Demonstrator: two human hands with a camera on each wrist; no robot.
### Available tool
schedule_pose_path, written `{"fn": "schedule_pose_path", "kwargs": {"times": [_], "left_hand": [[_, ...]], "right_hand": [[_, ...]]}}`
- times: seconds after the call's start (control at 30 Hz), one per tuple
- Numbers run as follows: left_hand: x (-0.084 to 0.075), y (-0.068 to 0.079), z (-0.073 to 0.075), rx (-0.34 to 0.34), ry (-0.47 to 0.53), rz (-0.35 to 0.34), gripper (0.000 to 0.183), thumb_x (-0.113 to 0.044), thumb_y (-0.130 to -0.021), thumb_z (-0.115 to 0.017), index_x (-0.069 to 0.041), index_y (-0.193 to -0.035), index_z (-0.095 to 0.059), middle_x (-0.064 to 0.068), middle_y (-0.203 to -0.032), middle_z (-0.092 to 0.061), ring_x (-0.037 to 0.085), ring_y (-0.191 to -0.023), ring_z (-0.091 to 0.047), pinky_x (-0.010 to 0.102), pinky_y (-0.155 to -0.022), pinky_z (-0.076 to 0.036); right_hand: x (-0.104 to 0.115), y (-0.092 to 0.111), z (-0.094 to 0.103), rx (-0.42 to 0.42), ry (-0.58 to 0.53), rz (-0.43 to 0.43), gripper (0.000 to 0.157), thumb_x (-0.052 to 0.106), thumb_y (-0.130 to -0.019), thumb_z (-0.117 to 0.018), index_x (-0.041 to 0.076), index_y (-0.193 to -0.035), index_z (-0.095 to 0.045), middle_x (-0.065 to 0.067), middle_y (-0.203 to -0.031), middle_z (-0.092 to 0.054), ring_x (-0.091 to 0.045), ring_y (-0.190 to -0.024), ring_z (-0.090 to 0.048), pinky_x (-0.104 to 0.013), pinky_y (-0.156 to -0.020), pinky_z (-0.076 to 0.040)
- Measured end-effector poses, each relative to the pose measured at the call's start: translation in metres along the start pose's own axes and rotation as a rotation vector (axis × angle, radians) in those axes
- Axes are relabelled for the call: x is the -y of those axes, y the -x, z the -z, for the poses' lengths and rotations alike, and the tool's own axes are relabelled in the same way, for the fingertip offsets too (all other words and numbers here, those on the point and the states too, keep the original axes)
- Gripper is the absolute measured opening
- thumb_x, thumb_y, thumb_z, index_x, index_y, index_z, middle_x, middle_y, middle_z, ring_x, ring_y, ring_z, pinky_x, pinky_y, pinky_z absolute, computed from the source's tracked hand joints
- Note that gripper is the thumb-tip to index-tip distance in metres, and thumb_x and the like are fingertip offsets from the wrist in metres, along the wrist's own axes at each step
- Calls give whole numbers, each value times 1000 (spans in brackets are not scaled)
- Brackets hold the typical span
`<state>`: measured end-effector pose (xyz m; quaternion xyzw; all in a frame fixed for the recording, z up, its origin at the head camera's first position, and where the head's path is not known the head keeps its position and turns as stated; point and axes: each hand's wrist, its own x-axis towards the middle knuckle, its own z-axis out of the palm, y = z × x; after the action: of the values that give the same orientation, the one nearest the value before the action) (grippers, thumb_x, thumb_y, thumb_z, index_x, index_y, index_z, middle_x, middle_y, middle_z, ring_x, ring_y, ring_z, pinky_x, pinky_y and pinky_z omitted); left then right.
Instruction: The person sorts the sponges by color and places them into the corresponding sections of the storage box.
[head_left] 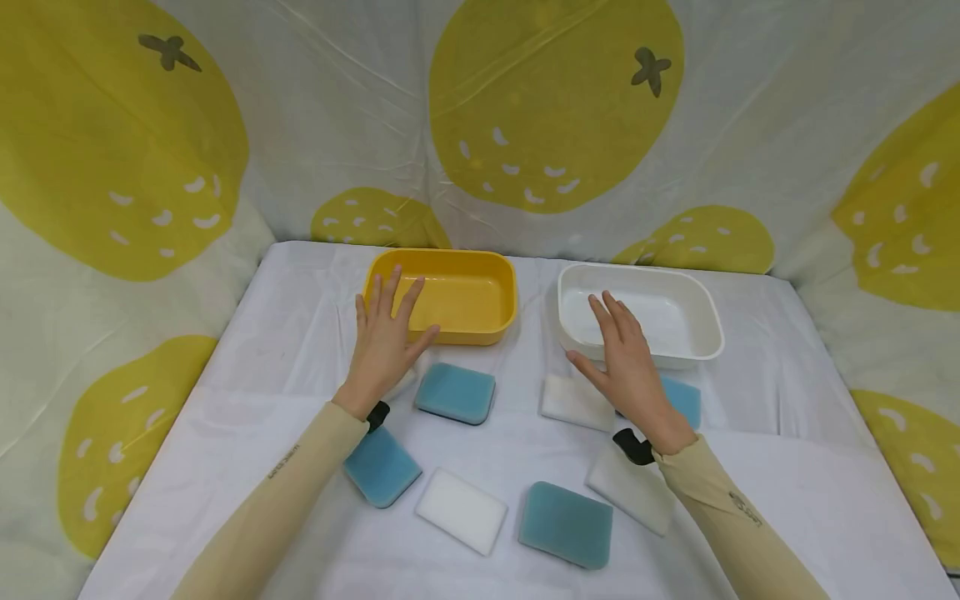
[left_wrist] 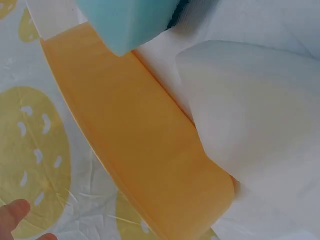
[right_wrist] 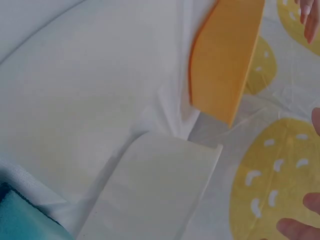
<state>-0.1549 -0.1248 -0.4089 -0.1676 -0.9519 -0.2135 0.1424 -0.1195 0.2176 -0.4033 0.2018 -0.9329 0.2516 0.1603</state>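
My left hand [head_left: 386, 337], fingers spread, hovers over the front left of a yellow plastic basin [head_left: 480, 304]. Over the near left part of a white basin [head_left: 678, 321] is my right hand [head_left: 626, 367], its fingers straight and thumb apart. Neither hand holds anything. A blue sponge [head_left: 456, 393] lies just in front of the yellow basin. Under the left wrist, a white sponge [head_left: 406, 380] is mostly hidden. Close to the right hand are a white sponge [head_left: 576, 402] and a partly covered blue sponge [head_left: 684, 402].
Nearer on the white tablecloth lie a blue sponge [head_left: 382, 468], a white sponge [head_left: 462, 510], a teal sponge [head_left: 566, 525] and another white sponge [head_left: 632, 490]. A lemon-print cloth [head_left: 360, 108] hangs behind and at both sides of the table.
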Motion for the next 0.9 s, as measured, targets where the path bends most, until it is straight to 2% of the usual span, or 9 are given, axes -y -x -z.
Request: {"fn": "schedule_pose_path", "kwargs": {"times": [0.13,0.3,0.43,0.67,0.9], "left_hand": [[6,-1,3,-27,21,-14,69,-38,-94,-61,-10,-150,-31,18,-156,-15,45,-141,-10,65,-109,-8],[14,0,6,-50,66,-2,67,-33,-94,-62,-6,-148,-33,19,-154,-22,42,-142,-10,61,-111,-7],[21,-1,10,-49,104,32,67,-33,-95,-61,-6,-149,-32,20,-153,-24,39,-143,-9,60,-111,-4],[37,0,10,-58,160,95,64,-30,-95,-61,-2,-146,-33,22,-152,-26,43,-140,-15,62,-110,-6],[52,2,8,-39,223,160,66,-29,-95,-61,2,-146,-32,23,-152,-24,41,-140,-18,57,-112,-6]], "right_hand": [[2,2,4,-1,-43,-15,81,13,-84,-74,-1,-149,-26,-26,-151,-23,-46,-136,-22,-59,-106,-24],[6,5,8,13,-89,-43,81,14,-86,-73,0,-149,-25,-25,-151,-22,-44,-135,-23,-60,-103,-28],[8,9,10,28,-116,-63,80,16,-87,-72,1,-150,-25,-24,-152,-21,-44,-136,-23,-61,-102,-29],[8,16,12,38,-153,-96,77,18,-89,-70,2,-150,-25,-24,-151,-23,-43,-136,-23,-62,-100,-30],[7,22,13,37,-176,-108,76,16,-89,-70,1,-150,-25,-24,-151,-24,-43,-136,-23,-61,-102,-28]]}}
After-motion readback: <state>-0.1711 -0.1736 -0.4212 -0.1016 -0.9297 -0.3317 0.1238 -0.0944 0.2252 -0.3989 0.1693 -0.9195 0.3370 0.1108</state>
